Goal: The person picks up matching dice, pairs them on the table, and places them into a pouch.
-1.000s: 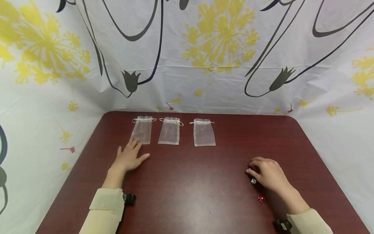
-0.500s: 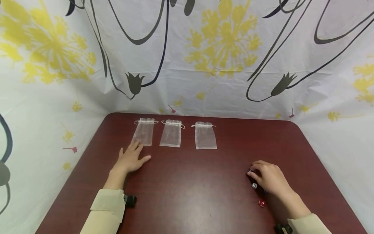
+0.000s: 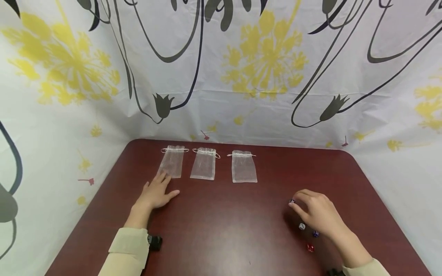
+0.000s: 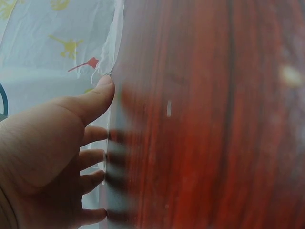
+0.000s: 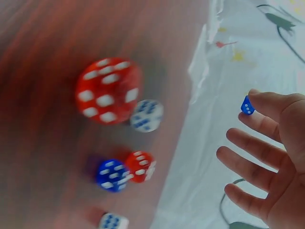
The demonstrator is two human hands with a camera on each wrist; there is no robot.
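My right hand pinches a small blue die with white pips between thumb and index finger; the other fingers are spread. In the right wrist view the die appears raised off the table. Near that hand lie several more dice: a white die with blue pips, a blue die and a red die among them. My left hand lies with fingers spread, its fingertips at the lower edge of the leftmost sheer white drawstring bag.
Two similar bags, a middle bag and a right bag, lie flat along the far side of the dark red-brown table. Behind the table hangs a white floral curtain.
My right hand has picked up the blue die and risen slightly, uncovering more of the dice beside it. The left hand keeps its place at the bag. The head view has tilted up a little.
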